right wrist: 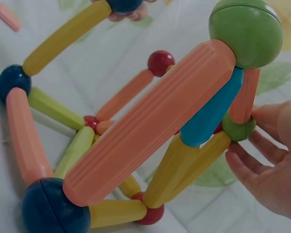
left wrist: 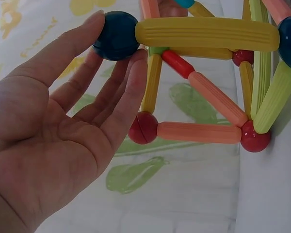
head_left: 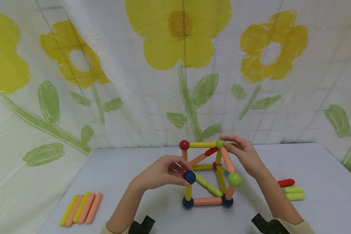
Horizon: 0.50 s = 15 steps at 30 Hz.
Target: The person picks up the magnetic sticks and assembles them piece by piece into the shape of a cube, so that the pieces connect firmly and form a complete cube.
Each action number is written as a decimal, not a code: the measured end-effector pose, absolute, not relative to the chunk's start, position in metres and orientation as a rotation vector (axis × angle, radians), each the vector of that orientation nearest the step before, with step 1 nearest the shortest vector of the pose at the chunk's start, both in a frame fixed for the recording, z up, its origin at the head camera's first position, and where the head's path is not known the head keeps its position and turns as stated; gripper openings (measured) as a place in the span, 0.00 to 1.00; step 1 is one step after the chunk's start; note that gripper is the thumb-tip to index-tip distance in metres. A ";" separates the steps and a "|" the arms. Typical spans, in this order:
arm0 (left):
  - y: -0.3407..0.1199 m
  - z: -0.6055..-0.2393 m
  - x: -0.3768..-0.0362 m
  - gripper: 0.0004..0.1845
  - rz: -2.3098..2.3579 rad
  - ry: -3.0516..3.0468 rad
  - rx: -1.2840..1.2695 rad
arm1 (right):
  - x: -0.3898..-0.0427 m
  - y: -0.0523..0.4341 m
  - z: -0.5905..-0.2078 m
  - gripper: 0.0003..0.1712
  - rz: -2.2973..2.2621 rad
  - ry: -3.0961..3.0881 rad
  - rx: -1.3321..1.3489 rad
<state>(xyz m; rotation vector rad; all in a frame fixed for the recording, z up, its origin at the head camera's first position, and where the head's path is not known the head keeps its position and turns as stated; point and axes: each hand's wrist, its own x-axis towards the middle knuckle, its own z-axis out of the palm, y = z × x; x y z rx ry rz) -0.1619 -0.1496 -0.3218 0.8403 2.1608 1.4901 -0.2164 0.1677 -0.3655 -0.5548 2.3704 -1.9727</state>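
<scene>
A frame of magnetic sticks and balls stands on the white table (head_left: 152, 214). My left hand (head_left: 163, 173) pinches a dark blue ball (head_left: 189, 177) between thumb and fingers, atop an upright yellow stick (left wrist: 206, 34) at the front left corner. At the back right top corner, my right hand (head_left: 243, 154) holds a small green ball (right wrist: 239, 127) with thumb and fingertips. A larger-looking green ball (head_left: 234, 179) tops the front right corner, joined to it by a salmon stick (head_left: 227, 160). A red ball (head_left: 184, 145) marks the back left top corner, linked by a yellow stick (head_left: 202, 145).
Several loose yellow and salmon sticks (head_left: 81, 208) lie in a row on the table at left. To the right, by my forearm, are a short red stick (head_left: 286, 183) and two light green ones (head_left: 294, 196). A flower-printed curtain (head_left: 140, 107) hangs behind.
</scene>
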 end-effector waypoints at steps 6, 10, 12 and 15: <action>-0.151 -0.325 -0.164 0.17 1.527 2.103 0.838 | -0.218 0.167 -0.367 0.25 -1.961 2.382 -0.530; -0.155 -0.328 -0.165 0.19 1.560 2.077 0.815 | -0.217 0.167 -0.367 0.26 -1.967 2.377 -0.533; -0.160 -0.329 -0.165 0.20 1.574 2.078 0.800 | -0.216 0.167 -0.366 0.26 -1.972 2.370 -0.538; -0.174 -0.329 -0.160 0.20 1.585 2.117 0.748 | -0.216 0.167 -0.366 0.26 -1.971 2.370 -0.540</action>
